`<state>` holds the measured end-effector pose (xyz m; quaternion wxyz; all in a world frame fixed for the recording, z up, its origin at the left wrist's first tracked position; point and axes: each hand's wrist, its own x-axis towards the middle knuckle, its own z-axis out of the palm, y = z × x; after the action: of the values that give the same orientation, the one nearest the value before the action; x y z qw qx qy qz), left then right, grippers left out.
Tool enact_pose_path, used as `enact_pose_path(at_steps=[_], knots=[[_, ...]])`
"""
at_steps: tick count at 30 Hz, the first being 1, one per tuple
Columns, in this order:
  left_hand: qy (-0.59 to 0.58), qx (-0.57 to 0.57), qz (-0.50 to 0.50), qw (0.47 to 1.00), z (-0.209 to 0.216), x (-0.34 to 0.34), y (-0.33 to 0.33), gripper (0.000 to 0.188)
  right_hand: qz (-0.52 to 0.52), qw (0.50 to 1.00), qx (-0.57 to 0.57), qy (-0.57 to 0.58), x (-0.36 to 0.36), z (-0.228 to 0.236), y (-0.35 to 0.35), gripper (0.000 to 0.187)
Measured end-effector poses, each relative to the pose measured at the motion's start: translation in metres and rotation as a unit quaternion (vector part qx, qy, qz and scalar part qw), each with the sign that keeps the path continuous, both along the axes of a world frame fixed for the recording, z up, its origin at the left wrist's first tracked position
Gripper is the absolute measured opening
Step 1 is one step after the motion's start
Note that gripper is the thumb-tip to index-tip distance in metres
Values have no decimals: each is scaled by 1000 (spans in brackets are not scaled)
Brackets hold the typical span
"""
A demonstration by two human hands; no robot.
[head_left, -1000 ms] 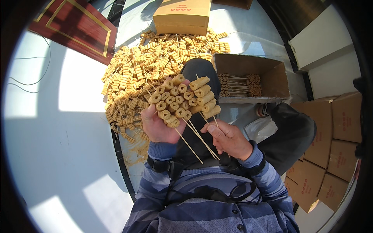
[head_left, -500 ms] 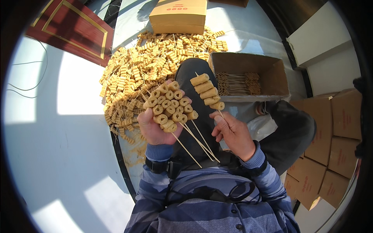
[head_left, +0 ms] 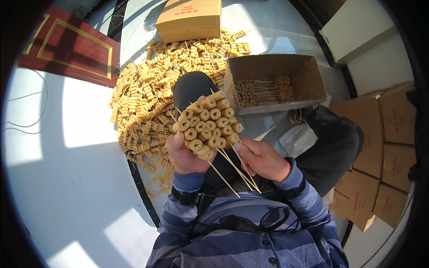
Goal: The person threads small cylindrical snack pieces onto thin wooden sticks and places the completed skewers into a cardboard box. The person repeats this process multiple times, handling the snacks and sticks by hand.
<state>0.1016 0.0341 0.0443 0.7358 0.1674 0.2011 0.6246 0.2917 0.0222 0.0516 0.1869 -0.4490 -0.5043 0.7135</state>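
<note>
My left hand (head_left: 184,155) is closed around a bundle of skewers (head_left: 210,123), each threaded with short, hollow, tan rolls of food. The roll ends face up toward me, packed side by side, and several bare sticks poke out toward my belly. At the bundle's right side, my right hand (head_left: 264,157) pinches the stick of one skewer, whose rolls lie against the others. My right fingertips are partly hidden behind the sticks. Beyond my knee, a large heap of similar skewers (head_left: 143,98) is spread over the floor.
An open cardboard box (head_left: 308,76) at the right has skewers laid in it with sticks crossing its middle. A closed carton (head_left: 190,22) stands behind the heap. Stacked cartons (head_left: 366,138) line the right side. A red panel with gold trim (head_left: 76,47) lies far left, near a thin cable (head_left: 42,111).
My right hand has brought its single skewer left, against the bundle in my left hand. The bundle has tilted and shifted slightly right. The whole view has swung a little.
</note>
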Motion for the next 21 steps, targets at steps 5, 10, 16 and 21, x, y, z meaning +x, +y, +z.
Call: enact_pose_path(at_steps=[5, 10, 16, 21], knots=[[18, 2, -23, 1000, -10, 5, 1, 101, 51, 998, -41, -15, 9, 2, 4, 39], [24, -11, -32, 999, -12, 12, 3, 98, 67, 996, -39, -37, 12, -6, 3, 37], [64, -15, -21, 998, -5, 19, 18, 89, 4, 974, 202, -107, 18, -1, 12, 49], [101, -18, -11, 995, -1, 36, 34, 77, -75, 826, 518, -211, 34, 43, 16, 75]])
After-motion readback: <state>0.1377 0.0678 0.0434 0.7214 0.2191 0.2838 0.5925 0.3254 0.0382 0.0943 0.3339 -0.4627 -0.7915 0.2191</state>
